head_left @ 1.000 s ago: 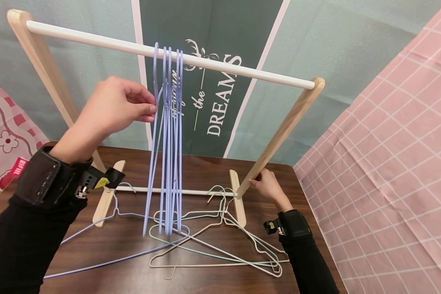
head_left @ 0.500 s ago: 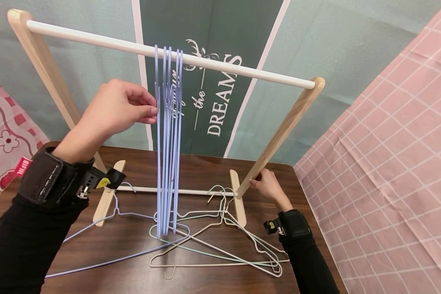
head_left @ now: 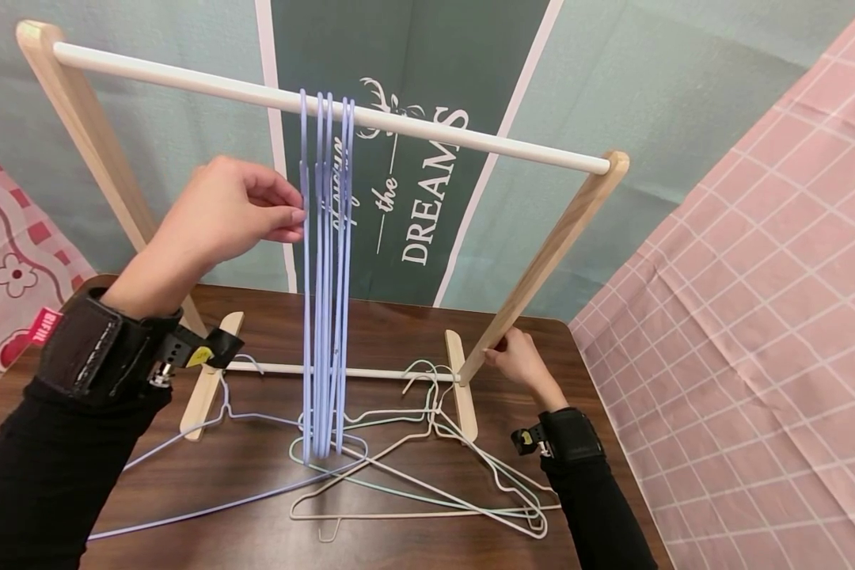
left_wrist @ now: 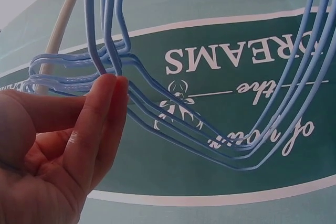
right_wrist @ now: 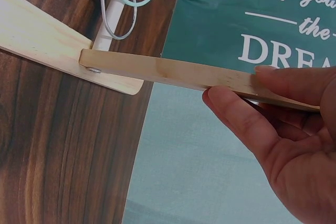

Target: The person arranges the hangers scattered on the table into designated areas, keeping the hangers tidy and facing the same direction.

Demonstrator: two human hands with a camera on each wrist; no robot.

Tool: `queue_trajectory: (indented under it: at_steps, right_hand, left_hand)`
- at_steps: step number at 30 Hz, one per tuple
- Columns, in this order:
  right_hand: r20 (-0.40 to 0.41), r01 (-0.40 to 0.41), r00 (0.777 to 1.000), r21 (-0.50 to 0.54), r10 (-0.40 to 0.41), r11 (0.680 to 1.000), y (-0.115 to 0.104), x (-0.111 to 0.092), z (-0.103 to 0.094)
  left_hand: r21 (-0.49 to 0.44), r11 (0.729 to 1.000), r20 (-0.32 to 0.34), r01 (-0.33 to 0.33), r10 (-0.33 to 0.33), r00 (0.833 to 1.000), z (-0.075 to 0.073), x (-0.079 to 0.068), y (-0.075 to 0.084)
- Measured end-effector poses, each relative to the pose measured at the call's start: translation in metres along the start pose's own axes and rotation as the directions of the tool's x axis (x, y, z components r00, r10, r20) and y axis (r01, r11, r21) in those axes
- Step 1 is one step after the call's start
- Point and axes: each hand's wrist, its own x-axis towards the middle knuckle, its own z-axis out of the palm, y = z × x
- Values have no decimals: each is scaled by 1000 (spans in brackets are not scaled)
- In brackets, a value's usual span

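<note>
Several lilac-blue hangers (head_left: 325,317) hang close together from the white top bar (head_left: 470,138) of a small wooden rack. My left hand (head_left: 231,202) pinches the leftmost hanger (head_left: 306,293) near its neck, below the bar. The left wrist view shows the fingertips (left_wrist: 113,85) against the blue hanger, partly covering it. Low on the right, my right hand (head_left: 520,360) grips the rack's wooden upright (head_left: 541,261) near its foot. Thumb and fingers lie on either side of that upright in the right wrist view.
On the brown table (head_left: 399,317) lie a lilac-blue hanger (head_left: 207,511) at the left and several cream and mint hangers (head_left: 413,517) at the right. A white lower bar (head_left: 378,372) joins the rack's feet. Curtains stand behind and beside the table.
The leftmost hanger has swung to the right at its lower end and now hangs nearly parallel to the others. Its hook sits slightly lower. My right hand stays in place.
</note>
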Motion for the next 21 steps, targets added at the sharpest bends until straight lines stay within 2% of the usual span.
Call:
queue_trajectory:
  at_steps: [17, 21]
  right_hand:
    - [-6, 9, 1000, -4, -9, 1000, 2, 0, 0]
    - [-11, 8, 1000, 2, -8, 1000, 1, 0, 0]
  left_hand:
    - [-4, 1000, 15, 20, -20, 1000, -1, -4, -3]
    - [19, 1000, 10, 16, -16, 1000, -2, -6, -4]
